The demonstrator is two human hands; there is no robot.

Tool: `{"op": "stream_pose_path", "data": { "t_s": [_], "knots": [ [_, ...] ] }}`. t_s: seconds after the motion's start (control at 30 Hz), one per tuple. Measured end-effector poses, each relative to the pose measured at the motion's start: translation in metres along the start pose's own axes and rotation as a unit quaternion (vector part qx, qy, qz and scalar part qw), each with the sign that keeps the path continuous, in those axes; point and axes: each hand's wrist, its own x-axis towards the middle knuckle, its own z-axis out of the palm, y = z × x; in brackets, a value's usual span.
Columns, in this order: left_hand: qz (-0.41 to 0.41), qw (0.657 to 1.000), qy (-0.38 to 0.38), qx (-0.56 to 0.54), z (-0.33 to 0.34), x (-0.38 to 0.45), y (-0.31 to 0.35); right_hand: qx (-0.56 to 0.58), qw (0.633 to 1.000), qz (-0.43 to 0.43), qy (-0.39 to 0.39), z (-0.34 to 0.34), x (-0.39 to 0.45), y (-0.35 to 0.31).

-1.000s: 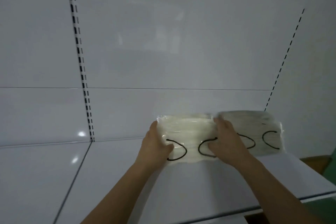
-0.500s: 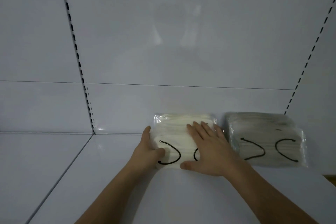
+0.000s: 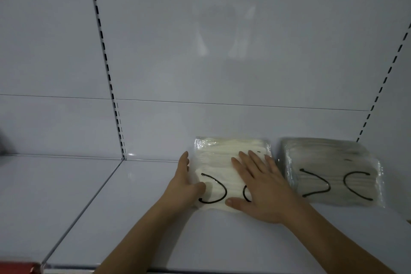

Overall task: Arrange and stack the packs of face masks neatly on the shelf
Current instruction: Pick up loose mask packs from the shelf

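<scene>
I am looking down at a white shelf and judging the job to be partly done: two packs of face masks are lying flat at the back of it, side by side against the rear panel, and nothing is stacked yet. The grey pack is sitting at about three o'clock from the white pack, just beside it with a narrow gap showing between them, and their front edges are lining up roughly but not exactly. No further packs are showing, so I cannot tell how many are left to bring in; the stacking itself looks to be still ahead.

My right hand is lying flat on top of the white pack, fingers straight and spread, pressing down on its right half with the fingertips pointing toward twelve o'clock. My left hand is resting against the pack's left edge, at nine o'clock from it, fingers straight along the side and the thumb lying over the top near the black ear loop. Neither hand is curling round the pack; both are pressing and steadying it. The grey pack is lying untouched, just off the right hand's little finger.
</scene>
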Motion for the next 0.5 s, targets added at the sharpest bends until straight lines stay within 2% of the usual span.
{"op": "stream_pose_path", "data": {
  "t_s": [0.27,0.5],
  "knots": [
    [0.013,1.000,0.011,-0.005,-0.006,-0.006,-0.005,0.024,0.998,-0.002,0.050,-0.015,-0.010,-0.008],
    [0.046,0.996,0.079,-0.014,-0.013,-0.012,-0.012,0.076,0.979,0.014,0.189,-0.010,-0.013,-0.017]
  ]
}}
